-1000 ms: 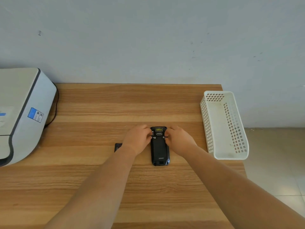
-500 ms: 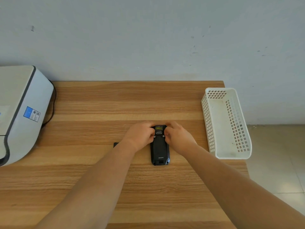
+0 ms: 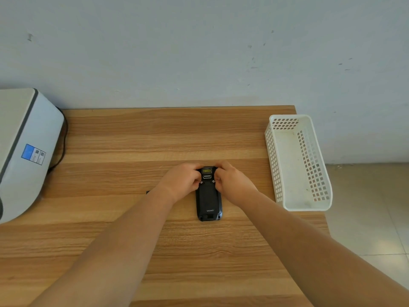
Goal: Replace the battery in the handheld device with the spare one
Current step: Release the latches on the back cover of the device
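Note:
A black handheld device (image 3: 208,200) lies face down in the middle of the wooden table (image 3: 155,140), its back cover on and its scanner window pointing away from me. My left hand (image 3: 180,181) grips the device's upper left side with fingers curled onto the small latch there. My right hand (image 3: 232,183) grips the upper right side the same way. A small black corner of another object, possibly the spare battery (image 3: 147,192), shows just left of my left wrist; my forearm hides most of it.
A white perforated plastic basket (image 3: 274,162) stands at the table's right edge, nothing visible inside. A grey-white machine (image 3: 26,151) with a blue label and a black cable sits at the left. The wall runs behind the table; tiled floor lies to the right.
Both hands have closed in tighter on the device's top end, fingers curling over the two latches. The device has stayed in place. More of the black object by my left wrist is covered now.

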`<state>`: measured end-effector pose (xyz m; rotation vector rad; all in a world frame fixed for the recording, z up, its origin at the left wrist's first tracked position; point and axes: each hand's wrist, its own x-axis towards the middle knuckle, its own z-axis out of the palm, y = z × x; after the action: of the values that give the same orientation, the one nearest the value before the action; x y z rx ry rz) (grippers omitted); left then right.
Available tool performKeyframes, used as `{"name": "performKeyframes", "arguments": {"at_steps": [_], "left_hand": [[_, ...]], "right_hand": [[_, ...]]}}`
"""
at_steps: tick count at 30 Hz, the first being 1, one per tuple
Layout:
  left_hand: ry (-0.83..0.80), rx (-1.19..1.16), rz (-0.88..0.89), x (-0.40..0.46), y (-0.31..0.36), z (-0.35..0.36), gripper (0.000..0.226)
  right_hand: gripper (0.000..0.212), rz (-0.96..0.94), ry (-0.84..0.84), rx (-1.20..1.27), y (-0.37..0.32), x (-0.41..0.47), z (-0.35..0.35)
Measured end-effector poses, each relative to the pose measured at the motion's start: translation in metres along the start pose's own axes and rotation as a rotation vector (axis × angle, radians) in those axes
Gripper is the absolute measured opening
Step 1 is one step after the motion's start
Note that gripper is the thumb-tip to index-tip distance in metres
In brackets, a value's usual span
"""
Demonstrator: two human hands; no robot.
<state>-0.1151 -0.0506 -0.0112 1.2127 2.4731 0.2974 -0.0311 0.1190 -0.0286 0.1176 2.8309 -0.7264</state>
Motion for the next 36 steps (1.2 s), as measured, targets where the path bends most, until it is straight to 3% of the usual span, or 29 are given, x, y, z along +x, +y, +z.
{"name": "performKeyframes", "arguments": {"at_steps": [12,24,36], "left_hand": [[-0.036,0.104,0.071,0.008,-0.004,-0.004,0.017],[-0.071,-0.045,0.02,-0.001,-0.007,-0.013,0.018],[-0.093,0.064,0.078,0.009,-0.009,-0.011,0.019]], "right_hand": [[0.016,0.02,-0.015,0.007,-0.003,0.001,0.003],[0.015,-0.004,0.019,0.0,0.0,-0.001,0.006],[0.015,-0.021,-0.029,0.0,-0.002,0.002,0.002]]}}
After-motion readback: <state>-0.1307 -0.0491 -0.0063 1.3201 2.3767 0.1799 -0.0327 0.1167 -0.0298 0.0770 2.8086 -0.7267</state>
